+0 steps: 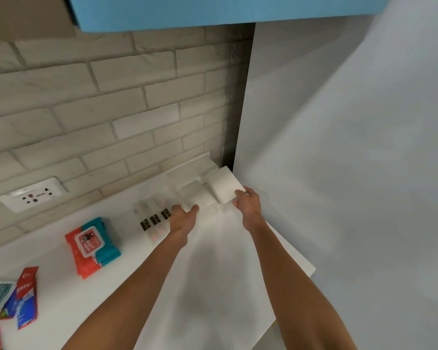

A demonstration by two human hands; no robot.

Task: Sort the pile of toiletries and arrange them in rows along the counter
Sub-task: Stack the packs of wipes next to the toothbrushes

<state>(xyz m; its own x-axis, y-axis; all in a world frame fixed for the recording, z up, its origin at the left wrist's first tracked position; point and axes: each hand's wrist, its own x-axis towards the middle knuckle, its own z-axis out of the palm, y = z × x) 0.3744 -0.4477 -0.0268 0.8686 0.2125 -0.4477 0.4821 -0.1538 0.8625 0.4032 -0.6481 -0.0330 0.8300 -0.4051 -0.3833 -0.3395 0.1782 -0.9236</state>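
Right hand (247,205) pinches white square packet (224,186) at white counter's (213,261) far corner; left hand (181,218) touches neighbouring white soft packet (196,195), grip unclear.

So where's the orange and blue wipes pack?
In the head view, the wipes pack lies on the counter, left of the left hand, below the wall socket, between the toothpaste boxes and the black-banded clear tubes.

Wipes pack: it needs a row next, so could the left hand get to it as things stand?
Probably yes. The wipes pack lies uncovered on the counter to the left of the left hand. Only the small tubes lie between, low enough to pass over.
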